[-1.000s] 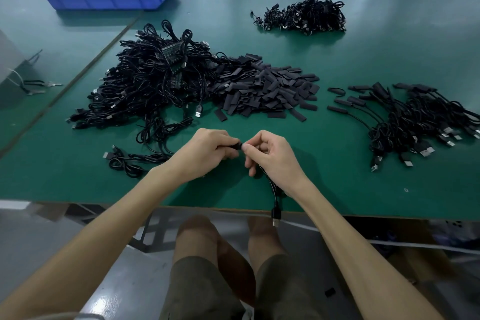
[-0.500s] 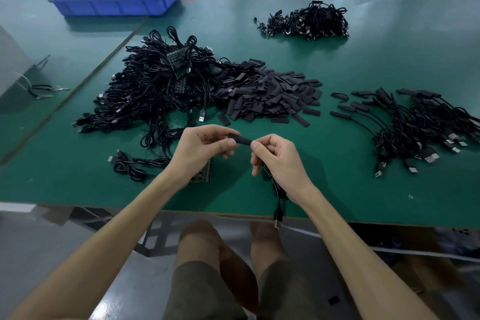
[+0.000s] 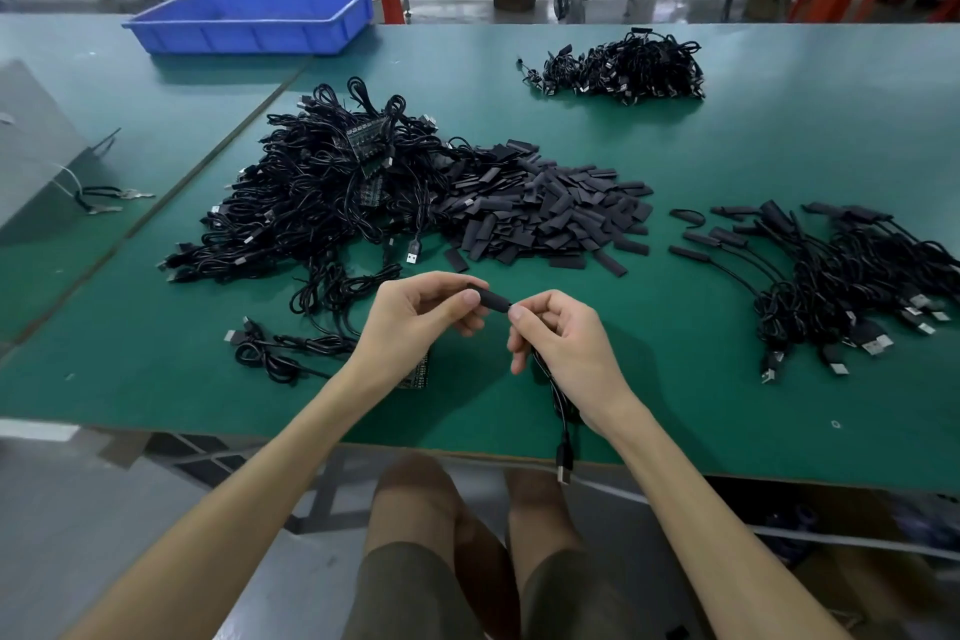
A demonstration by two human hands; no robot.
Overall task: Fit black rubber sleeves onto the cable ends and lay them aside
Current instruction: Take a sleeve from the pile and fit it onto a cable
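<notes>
Green bench (image 3: pixel 779 146) in a workshop, blue bin (image 3: pixel 254 18) at the far left. Your left hand (image 3: pixel 415 322) pinches one black rubber sleeve (image 3: pixel 493 299) between thumb and fingertips. Your right hand (image 3: pixel 566 343) pinches the cable (image 3: pixel 558 395) right at the sleeve's end, other fingers curled round it. The cable trails down under your wrist and its plug hangs past the bench edge. Both hands are closed on their parts, and the sleeve is held just above the bench between them.

Step in hand looks like sliding the sleeve over the cable end. How far the end sits inside is hidden.

Loose sleeves (image 3: pixel 545 213) are heaped ahead, touching the unsleeved cable tangle (image 3: pixel 322 192) on their left. Sleeved cables (image 3: pixel 841 286) lie well apart to your right.

Next move probably calls for holding the cable straight, pushing the sleeve fully home, then laying the cable on the right-hand pile.
</notes>
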